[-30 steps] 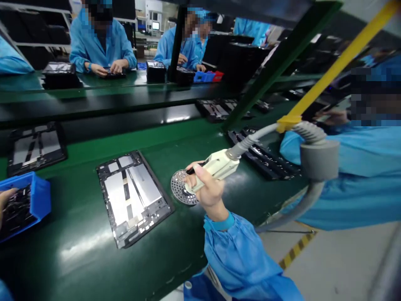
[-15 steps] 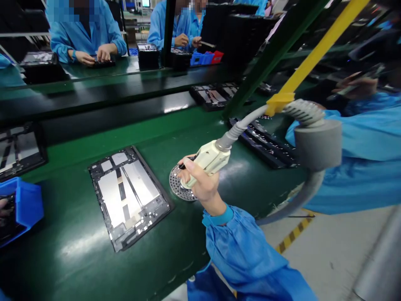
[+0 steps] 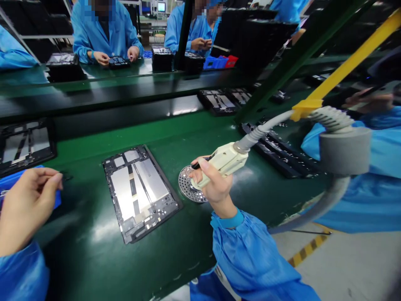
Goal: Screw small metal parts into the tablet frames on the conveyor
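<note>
My right hand [image 3: 216,186] is wrapped round a cream-coloured hand tool [image 3: 230,159] with a grey hose at its back end. Its front end is over a round perforated metal disc [image 3: 185,184]; whether the two are joined I cannot tell. Left of the disc an opened tablet [image 3: 140,194] lies flat on the green bench, its silver plates and ribbon cables showing. At the left edge, my left hand [image 3: 29,205] is pinched above a blue bin [image 3: 58,198]. A small dark thin part [image 3: 67,176] shows at its fingertips, too small to name.
Another opened tablet [image 3: 28,142] lies at the far left. More tablets [image 3: 219,102] sit beyond a green post. Dark trays [image 3: 278,154] lie on the right, near a co-worker's blue sleeve [image 3: 351,200]. A yellow strap [image 3: 354,62] and thick grey hose [image 3: 332,192] hang there. Co-workers sit opposite.
My left hand has come up out of the blue bin into fuller view, fingers pinched. The view has shifted left, so the bench things appear further right. My right hand still holds the tool.
</note>
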`<state>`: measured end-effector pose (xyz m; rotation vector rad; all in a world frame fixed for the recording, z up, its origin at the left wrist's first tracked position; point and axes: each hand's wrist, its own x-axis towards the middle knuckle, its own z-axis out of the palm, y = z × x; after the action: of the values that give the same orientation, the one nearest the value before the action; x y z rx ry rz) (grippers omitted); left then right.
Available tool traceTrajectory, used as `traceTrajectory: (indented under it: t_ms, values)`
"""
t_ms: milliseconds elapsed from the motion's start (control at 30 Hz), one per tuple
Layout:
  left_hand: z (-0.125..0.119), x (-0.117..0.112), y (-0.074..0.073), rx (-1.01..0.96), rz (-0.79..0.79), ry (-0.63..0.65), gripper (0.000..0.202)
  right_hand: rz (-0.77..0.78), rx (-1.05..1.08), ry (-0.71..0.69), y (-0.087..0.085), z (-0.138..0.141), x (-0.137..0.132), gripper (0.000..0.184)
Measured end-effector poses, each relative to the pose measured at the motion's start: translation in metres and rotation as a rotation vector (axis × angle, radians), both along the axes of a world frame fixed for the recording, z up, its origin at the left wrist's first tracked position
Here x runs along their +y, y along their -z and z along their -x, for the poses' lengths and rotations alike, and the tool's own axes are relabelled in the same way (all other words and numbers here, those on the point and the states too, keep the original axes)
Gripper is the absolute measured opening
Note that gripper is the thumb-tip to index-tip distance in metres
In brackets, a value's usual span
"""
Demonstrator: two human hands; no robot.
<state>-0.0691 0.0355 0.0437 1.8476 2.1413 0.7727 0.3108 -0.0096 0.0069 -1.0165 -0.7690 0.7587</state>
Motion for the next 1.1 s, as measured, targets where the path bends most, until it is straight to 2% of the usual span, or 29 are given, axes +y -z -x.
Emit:
traceTrajectory:
  t_ms: [100,167,333,433,533,633,733,900,1100]
  values:
    - [-0.024,0.005,-0.004,-0.132,0.006,0.054,0.029,-0.006,-0.017,-0.029,0.000,0.001,0.001,0.030]
    - [-0.032,0.009,-0.002,-0.221,0.029,0.067,0.029,-0.005,-0.021,-0.045,0.001,0.002,0.002,0.032]
    - [-0.051,0.023,0.019,-0.450,0.019,0.062,0.034,0.036,-0.002,0.000,0.004,0.001,-0.001,0.032]
    - [-0.062,0.039,0.035,-0.692,0.022,-0.007,0.040,0.008,0.013,0.020,-0.006,0.000,-0.002,0.034]
    - [-0.068,0.060,0.048,-0.866,0.001,-0.085,0.043,-0.040,0.034,-0.075,-0.029,0.004,0.004,0.030]
    - [-0.071,0.075,0.059,-0.884,-0.039,-0.140,0.040,-0.066,0.044,-0.181,-0.052,0.019,0.014,0.028]
    - [-0.073,0.082,0.070,-0.891,-0.017,-0.150,0.040,-0.100,0.031,-0.235,-0.064,0.040,0.027,0.030]
    - [-0.077,0.092,0.084,-0.872,0.034,-0.117,0.038,-0.124,0.015,-0.311,-0.062,0.077,0.056,0.034]
    - [-0.082,0.100,0.092,-0.773,0.059,-0.096,0.025,-0.130,0.046,-0.371,-0.055,0.123,0.089,0.034]
